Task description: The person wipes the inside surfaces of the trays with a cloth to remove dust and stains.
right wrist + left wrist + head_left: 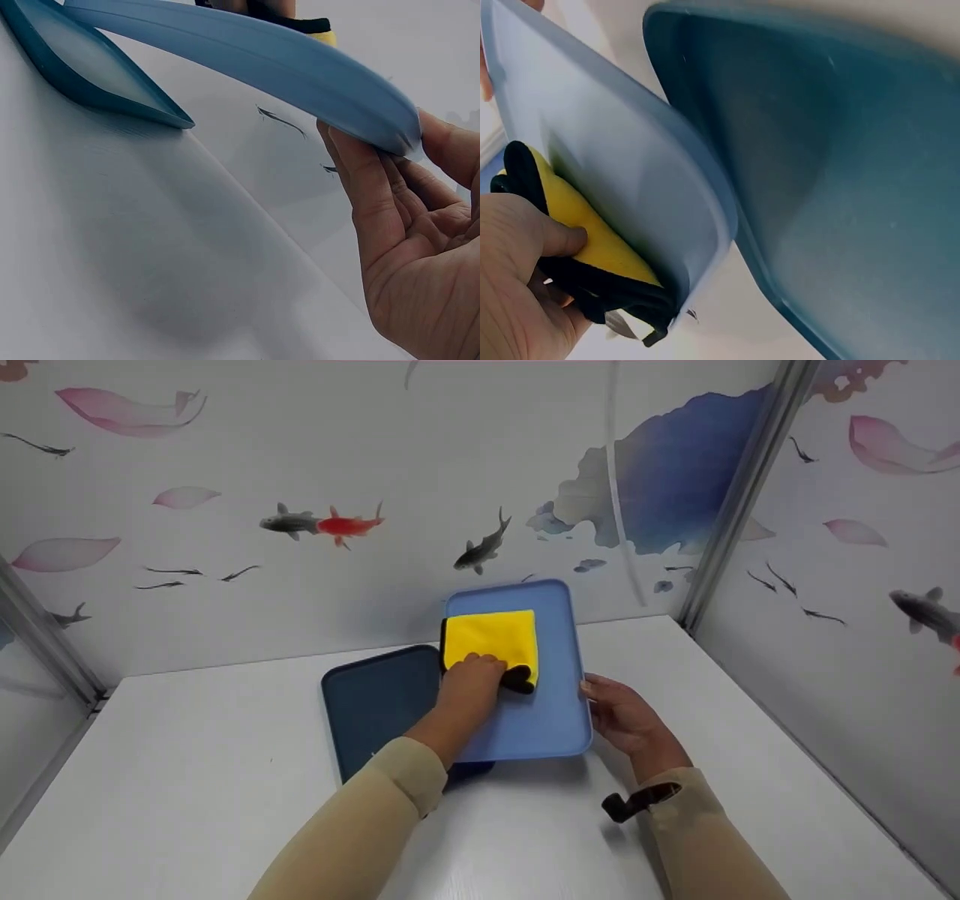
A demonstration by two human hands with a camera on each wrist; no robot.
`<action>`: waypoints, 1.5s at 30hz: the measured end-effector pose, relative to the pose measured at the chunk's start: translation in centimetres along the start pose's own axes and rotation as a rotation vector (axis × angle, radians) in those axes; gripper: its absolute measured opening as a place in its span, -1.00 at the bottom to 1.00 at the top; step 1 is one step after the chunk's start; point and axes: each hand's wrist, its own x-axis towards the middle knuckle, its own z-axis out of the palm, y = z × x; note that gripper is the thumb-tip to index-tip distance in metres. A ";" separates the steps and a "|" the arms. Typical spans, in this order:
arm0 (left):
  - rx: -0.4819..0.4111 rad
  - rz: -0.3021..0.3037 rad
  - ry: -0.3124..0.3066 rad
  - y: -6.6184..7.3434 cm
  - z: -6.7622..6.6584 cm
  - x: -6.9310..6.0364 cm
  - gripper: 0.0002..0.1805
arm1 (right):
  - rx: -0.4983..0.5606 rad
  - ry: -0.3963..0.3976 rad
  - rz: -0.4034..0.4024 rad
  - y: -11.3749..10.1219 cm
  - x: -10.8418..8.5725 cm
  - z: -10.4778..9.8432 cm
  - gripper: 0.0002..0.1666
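A light blue tray (555, 660) is held raised and tilted above the white table. My right hand (622, 712) grips its right edge, thumb on one side and fingers beneath, as the right wrist view shows. In my left hand (469, 690) is a folded yellow cloth (491, 636) with black edging, pressed on the tray's inner face. The left wrist view shows the thumb on the yellow side of the cloth (592, 225) and the fingers curled behind it. A dark teal tray (382, 705) lies on the table to the left, partly hidden by the blue one.
The white table (195, 780) meets a back wall (420, 450) printed with fish and petals. Metal posts (750, 495) stand at the back corners. A black strap device (637, 802) sits on my right wrist, over the sleeve's cuff.
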 end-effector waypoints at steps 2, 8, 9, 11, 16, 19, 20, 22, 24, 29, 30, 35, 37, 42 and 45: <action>-0.012 0.003 0.005 0.3 0.0 -0.1 -0.64 | 0.003 0.008 0.004 -0.1 0.1 0.1 -0.79; -0.043 -0.016 0.011 1.2 0.1 -0.1 -0.62 | 0.016 0.027 0.007 -0.1 0.1 0.1 -0.79; -0.049 -0.017 0.011 1.4 0.1 0.0 -0.62 | 0.016 0.031 0.010 0.0 0.2 0.1 -0.79; -0.058 -0.015 0.005 1.8 0.1 0.0 -0.63 | 0.012 0.040 0.014 0.0 0.3 0.1 -0.80; -0.046 0.014 0.006 2.9 -0.2 -0.2 -0.65 | 0.003 0.027 0.014 -0.1 0.4 0.1 -0.79; -0.032 0.030 0.004 3.5 -0.3 -0.3 -0.65 | 0.008 0.023 0.016 -0.1 0.4 0.1 -0.78; -0.028 0.034 0.001 3.7 -0.4 -0.4 -0.64 | 0.010 0.029 0.019 -0.1 0.4 0.1 -0.79; -0.026 0.039 -0.007 4.1 -0.3 -0.4 -0.63 | 0.016 0.031 0.024 -0.1 0.4 0.1 -0.79; -0.025 0.044 -0.010 4.3 -0.2 -0.5 -0.64 | 0.022 0.034 0.026 -0.1 0.4 0.1 -0.79; -0.014 0.067 0.009 4.8 0.2 -0.7 -0.64 | 0.029 0.011 0.017 0.0 0.4 0.1 -0.77; -0.006 0.071 0.014 4.8 0.3 -0.7 -0.64 | 0.033 0.003 0.015 0.0 0.4 0.1 -0.76; 0.010 0.085 0.017 5.2 0.5 -0.9 -0.62 | 0.056 -0.027 0.013 -0.1 0.3 0.0 -0.74; 0.007 0.092 0.010 5.4 0.4 -0.9 -0.61 | 0.058 -0.031 0.011 -0.1 0.3 -0.1 -0.74; 0.016 0.106 -0.014 5.8 0.3 -1.2 -0.59 | 0.047 -0.020 0.007 -0.1 0.2 -0.3 -0.73; 0.028 0.122 -0.003 6.0 0.4 -1.4 -0.60 | 0.044 0.003 0.011 -0.1 0.2 -0.2 -0.74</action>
